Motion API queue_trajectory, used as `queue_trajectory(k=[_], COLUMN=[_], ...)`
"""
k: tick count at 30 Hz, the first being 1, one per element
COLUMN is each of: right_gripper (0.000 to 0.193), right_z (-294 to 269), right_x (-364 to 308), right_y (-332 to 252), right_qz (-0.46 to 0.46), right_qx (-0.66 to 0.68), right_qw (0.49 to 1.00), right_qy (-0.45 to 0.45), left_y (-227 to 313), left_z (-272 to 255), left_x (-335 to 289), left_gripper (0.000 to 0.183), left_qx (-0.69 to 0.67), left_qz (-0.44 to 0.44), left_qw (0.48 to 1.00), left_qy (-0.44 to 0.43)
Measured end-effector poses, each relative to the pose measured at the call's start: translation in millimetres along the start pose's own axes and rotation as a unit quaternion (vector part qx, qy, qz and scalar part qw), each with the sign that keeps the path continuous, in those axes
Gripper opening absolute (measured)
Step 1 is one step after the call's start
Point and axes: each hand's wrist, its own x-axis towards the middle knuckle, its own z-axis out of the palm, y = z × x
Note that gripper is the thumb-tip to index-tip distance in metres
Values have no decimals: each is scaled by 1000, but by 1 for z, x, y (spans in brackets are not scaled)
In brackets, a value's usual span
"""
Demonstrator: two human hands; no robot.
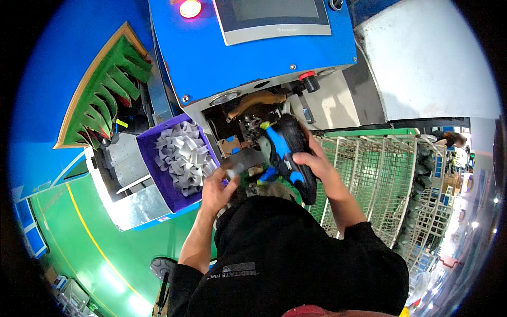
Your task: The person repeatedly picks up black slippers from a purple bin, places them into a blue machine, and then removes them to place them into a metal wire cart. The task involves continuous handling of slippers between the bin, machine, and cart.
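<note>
My right hand (315, 161) grips a black and blue shoe (285, 145) with yellow-green at one end, just below the machine's opening. The thumb presses on the shoe's side and the fingers go behind it. On the left, my left hand (217, 190) pinches a grey curved strip (247, 160) between thumb and fingers. That strip reaches toward the shoe; whether the two touch I cannot tell. Beside my left hand stands a purple box (171, 199) holding many white curved pieces (185, 158).
A blue machine (253, 63) with a screen (274, 13), a lit red lamp (190, 8) and a red-topped knob (307, 76) stands ahead. White wire cages (364, 179) stand at right. Green flaps (113, 87) line a wood-edged rack at left. A white panel (422, 58) rises upper right.
</note>
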Motion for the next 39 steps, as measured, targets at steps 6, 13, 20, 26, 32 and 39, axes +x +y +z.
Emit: queue_trajectory(k=[6,13,20,26,32,39], right_gripper=[113,115,108,111,114,106], right_z=[3,65,67,51,72,82], right_x=[48,87,95,86,39,-101], right_y=[6,2,2,38,14,12], right_qz=[-3,117,64,-66,-133,-82], right_qx=[-304,-581,-639,-624,-528,-597], right_qw=[945,805,763,769,820,794], right_qy=[125,32,73,121,177,79], left_y=[-39,-76,-99,-75,-21,4], left_z=[15,46,-5,-28,7,71], left_x=[-8,4,-5,-17,14,10], left_gripper=[37,47,50,40,55,94], left_qx=[-31,-129,-33,20,-75,-487], left_qz=[-79,-110,-151,-163,-133,-247], left_qw=[996,980,951,962,988,745], left_qy=[4,109,269,219,15,-382])
